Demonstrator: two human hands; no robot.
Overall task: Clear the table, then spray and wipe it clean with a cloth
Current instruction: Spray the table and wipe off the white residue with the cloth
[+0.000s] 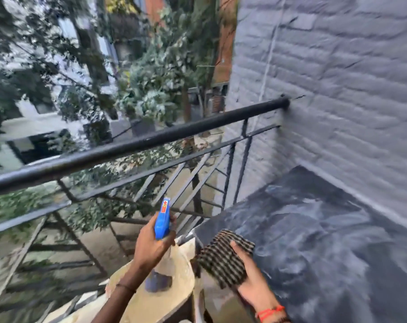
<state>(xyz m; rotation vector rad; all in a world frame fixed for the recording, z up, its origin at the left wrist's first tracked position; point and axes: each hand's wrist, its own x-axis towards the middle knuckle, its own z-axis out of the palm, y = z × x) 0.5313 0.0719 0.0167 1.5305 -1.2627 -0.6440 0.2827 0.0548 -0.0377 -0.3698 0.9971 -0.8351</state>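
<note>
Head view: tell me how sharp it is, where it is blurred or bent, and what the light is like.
Head view: motion blur smears the trees and brick wall; the left hand on the spray bottle and the right hand with the checked cloth are soft but readable. The railing bows from wide-angle distortion. Light is even daylight, no hard shadows; the dark table shows pale streaks.

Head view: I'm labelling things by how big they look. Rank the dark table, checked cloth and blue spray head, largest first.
1. Dark table
2. Checked cloth
3. Blue spray head
The gaps look clear despite wide-angle distortion.
</note>
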